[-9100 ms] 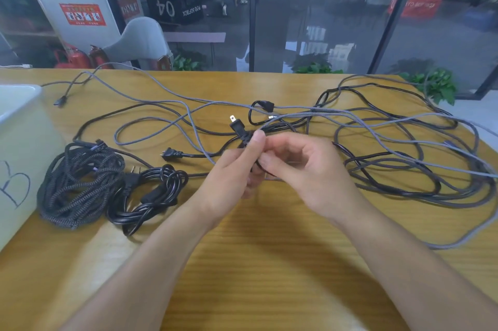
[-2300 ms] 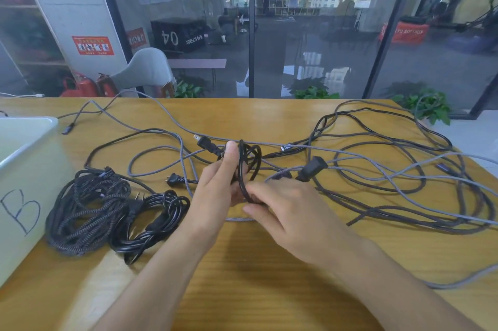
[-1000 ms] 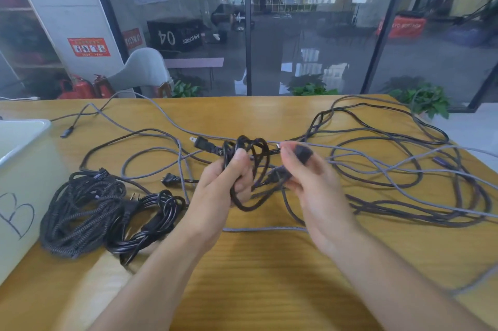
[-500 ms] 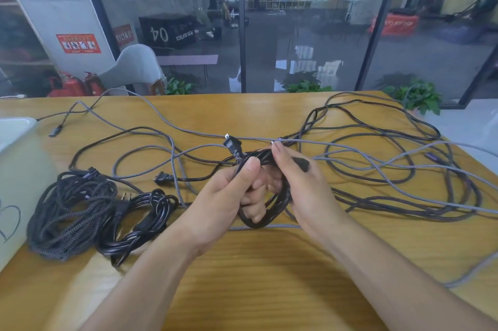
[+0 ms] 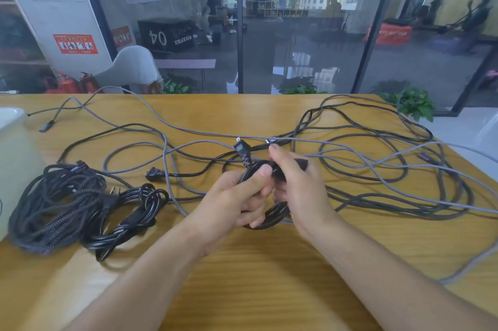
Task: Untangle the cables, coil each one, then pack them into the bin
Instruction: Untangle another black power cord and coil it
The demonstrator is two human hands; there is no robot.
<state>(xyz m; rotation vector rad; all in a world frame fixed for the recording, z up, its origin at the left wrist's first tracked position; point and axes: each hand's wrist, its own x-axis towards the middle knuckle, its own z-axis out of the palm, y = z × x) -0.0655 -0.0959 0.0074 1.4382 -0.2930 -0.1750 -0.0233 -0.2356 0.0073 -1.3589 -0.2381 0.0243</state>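
My left hand (image 5: pixel 237 200) grips a small black power-cable coil (image 5: pixel 272 216) just above the table's middle, thumb pressed on top. The coil's two-pin plug (image 5: pixel 240 148) sticks up above my fingers. My right hand (image 5: pixel 299 188) holds the same cable's other end, its dark connector (image 5: pixel 301 163) peeking out past my fingers. A tangle of grey and black cables (image 5: pixel 377 169) spreads across the table behind and to the right. Two finished coils lie at the left: a braided dark one (image 5: pixel 51 206) and a glossy black one (image 5: pixel 126 212). The white bin (image 5: pixel 16 169) stands at the left edge.
A loose black plug (image 5: pixel 155 174) lies between the coils and my hands. A grey cable runs off the table's right edge (image 5: pixel 469 263). The wooden table (image 5: pixel 256 276) is bare in front of my arms. Glass wall and a chair stand beyond the far edge.
Over the last seconds my hands wound the black cable into a small coil. Since half a second ago the hands closed tighter together on it, with the plug still pointing up.
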